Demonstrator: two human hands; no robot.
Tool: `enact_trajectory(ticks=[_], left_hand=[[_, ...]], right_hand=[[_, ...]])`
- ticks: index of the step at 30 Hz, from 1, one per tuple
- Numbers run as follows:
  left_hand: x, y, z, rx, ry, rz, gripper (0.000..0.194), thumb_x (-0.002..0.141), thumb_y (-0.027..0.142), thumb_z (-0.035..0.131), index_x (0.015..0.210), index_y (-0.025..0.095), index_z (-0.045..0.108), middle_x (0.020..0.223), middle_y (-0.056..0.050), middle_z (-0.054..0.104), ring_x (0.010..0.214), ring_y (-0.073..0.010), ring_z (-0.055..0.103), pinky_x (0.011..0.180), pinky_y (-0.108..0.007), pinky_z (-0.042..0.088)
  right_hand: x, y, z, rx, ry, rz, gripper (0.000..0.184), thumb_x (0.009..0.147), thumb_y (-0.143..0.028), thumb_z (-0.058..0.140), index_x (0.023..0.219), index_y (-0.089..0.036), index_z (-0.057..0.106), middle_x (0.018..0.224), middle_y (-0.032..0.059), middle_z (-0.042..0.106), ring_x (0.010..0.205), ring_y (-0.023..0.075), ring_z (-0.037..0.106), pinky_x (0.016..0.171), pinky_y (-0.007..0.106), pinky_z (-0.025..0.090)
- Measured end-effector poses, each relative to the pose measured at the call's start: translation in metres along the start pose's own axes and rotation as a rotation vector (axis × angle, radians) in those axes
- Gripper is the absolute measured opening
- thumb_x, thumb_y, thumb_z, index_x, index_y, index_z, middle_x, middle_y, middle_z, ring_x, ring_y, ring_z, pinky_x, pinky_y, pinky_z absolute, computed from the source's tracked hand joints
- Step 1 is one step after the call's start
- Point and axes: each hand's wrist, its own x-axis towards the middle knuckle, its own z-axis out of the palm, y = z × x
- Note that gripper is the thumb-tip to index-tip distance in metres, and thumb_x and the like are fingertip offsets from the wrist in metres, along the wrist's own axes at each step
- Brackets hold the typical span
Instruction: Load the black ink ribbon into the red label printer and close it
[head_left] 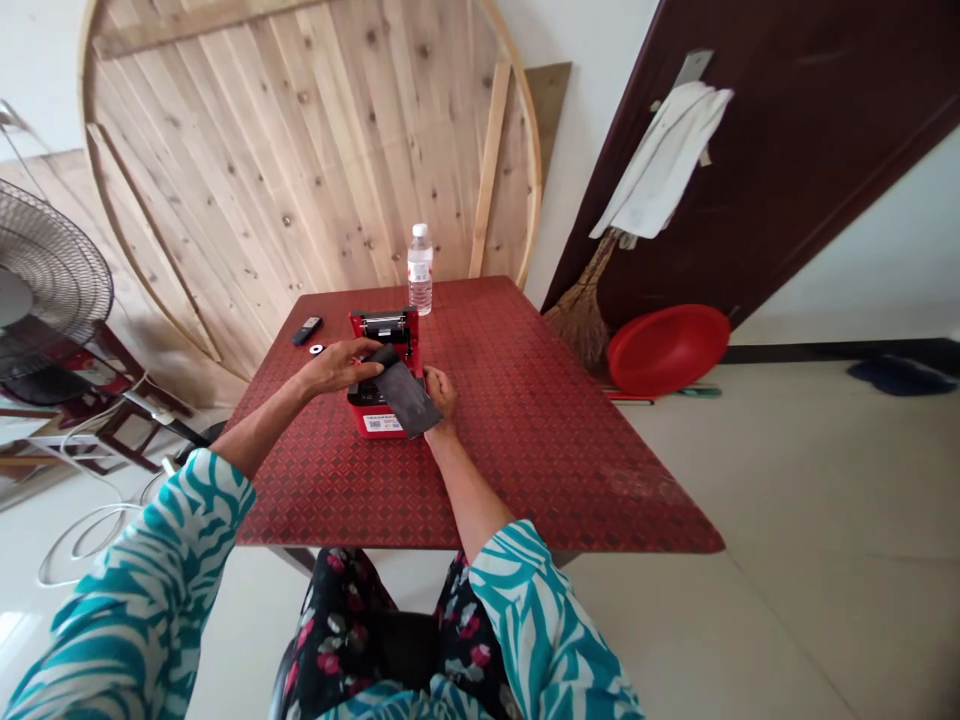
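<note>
A small red and black device (384, 372) with an open top stands on the red patterned table (525, 420). My left hand (341, 366) lies across its left side, fingers curled on the near end of a flat dark grey panel (405, 396). The panel slants down over the device's front. My right hand (442, 394) grips the panel's right edge from behind, fingers closed around it. A white label with a code shows on the device's front face.
A clear water bottle (420, 268) stands behind the device. A black remote (307, 330) and a small ring (316, 349) lie at the table's left. A fan (45, 280) stands left, a round wooden tabletop (315, 140) leans behind, a red basin (667, 348) and broom (581, 310) right.
</note>
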Motion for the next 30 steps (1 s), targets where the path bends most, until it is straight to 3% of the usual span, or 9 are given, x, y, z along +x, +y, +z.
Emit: enact_trajectory(ticks=[2, 5, 10, 13, 17, 23, 26, 30], left_hand=[[0.012, 0.003, 0.001, 0.22, -0.039, -0.023, 0.042, 0.076, 0.043, 0.063, 0.112, 0.021, 0.068, 0.106, -0.007, 0.073, 0.099, -0.0264, 0.067, 0.088, -0.037, 0.052], [0.026, 0.01, 0.002, 0.465, -0.186, -0.107, 0.039, 0.078, 0.034, 0.059, 0.114, 0.02, 0.068, 0.107, -0.008, 0.074, 0.098, -0.0267, 0.068, 0.086, -0.035, 0.051], [0.042, 0.011, 0.004, 0.636, -0.37, -0.057, 0.042, 0.076, 0.022, 0.057, 0.116, 0.023, 0.071, 0.118, -0.007, 0.073, 0.11, -0.0265, 0.066, 0.089, -0.032, 0.048], [0.047, 0.005, 0.008, 0.685, -0.388, -0.007, 0.048, 0.071, 0.014, 0.058, 0.115, 0.025, 0.072, 0.116, -0.006, 0.074, 0.113, -0.0275, 0.066, 0.092, -0.033, 0.045], [0.047, 0.004, 0.015, 0.761, -0.372, -0.058, 0.042, 0.071, 0.014, 0.059, 0.108, 0.024, 0.076, 0.106, -0.009, 0.077, 0.109, -0.03, 0.067, 0.094, -0.039, 0.041], [0.049, 0.005, 0.012, 0.727, -0.369, -0.001, 0.038, 0.076, 0.016, 0.058, 0.107, 0.025, 0.076, 0.106, -0.007, 0.077, 0.11, -0.0295, 0.067, 0.096, -0.041, 0.041], [0.045, 0.001, 0.006, 0.564, -0.345, -0.011, 0.037, 0.073, 0.016, 0.061, 0.107, 0.023, 0.076, 0.102, -0.005, 0.077, 0.104, -0.0258, 0.069, 0.092, -0.034, 0.045], [0.015, -0.004, 0.008, 0.174, -0.133, -0.025, 0.032, 0.085, 0.034, 0.058, 0.106, 0.018, 0.076, 0.091, -0.005, 0.077, 0.088, -0.0203, 0.07, 0.078, -0.027, 0.051]], right_hand=[[0.0, -0.002, 0.001, 0.004, 0.026, 0.032, 0.033, 0.081, -0.048, 0.051, 0.092, -0.022, 0.069, 0.093, 0.0021, 0.074, 0.092, 0.0181, 0.063, 0.085, 0.031, 0.047], [-0.001, -0.004, 0.001, 0.018, 0.026, 0.066, 0.033, 0.081, -0.048, 0.052, 0.093, -0.023, 0.07, 0.095, 0.002, 0.074, 0.092, 0.0183, 0.063, 0.085, 0.031, 0.048], [0.0, -0.004, 0.001, 0.015, 0.016, 0.067, 0.032, 0.081, -0.046, 0.051, 0.093, -0.023, 0.069, 0.095, 0.0025, 0.074, 0.094, 0.0188, 0.063, 0.088, 0.033, 0.048], [0.001, -0.005, 0.001, -0.004, 0.028, 0.067, 0.031, 0.081, -0.044, 0.051, 0.092, -0.023, 0.07, 0.096, 0.003, 0.074, 0.095, 0.0192, 0.064, 0.091, 0.035, 0.047], [0.002, -0.005, 0.001, 0.006, 0.025, 0.075, 0.031, 0.08, -0.045, 0.052, 0.092, -0.022, 0.07, 0.096, 0.0032, 0.074, 0.095, 0.0196, 0.064, 0.092, 0.036, 0.048], [0.001, -0.004, -0.001, -0.009, 0.03, 0.061, 0.03, 0.081, -0.044, 0.051, 0.092, -0.023, 0.07, 0.097, 0.0029, 0.074, 0.095, 0.0191, 0.064, 0.093, 0.037, 0.047], [-0.001, -0.004, -0.002, -0.006, 0.015, 0.053, 0.031, 0.082, -0.045, 0.051, 0.094, -0.023, 0.07, 0.098, 0.0025, 0.074, 0.095, 0.0184, 0.064, 0.093, 0.036, 0.048], [-0.001, -0.004, -0.003, -0.011, 0.014, 0.041, 0.032, 0.082, -0.046, 0.051, 0.094, -0.023, 0.07, 0.098, 0.0021, 0.073, 0.095, 0.0182, 0.065, 0.092, 0.036, 0.048]])
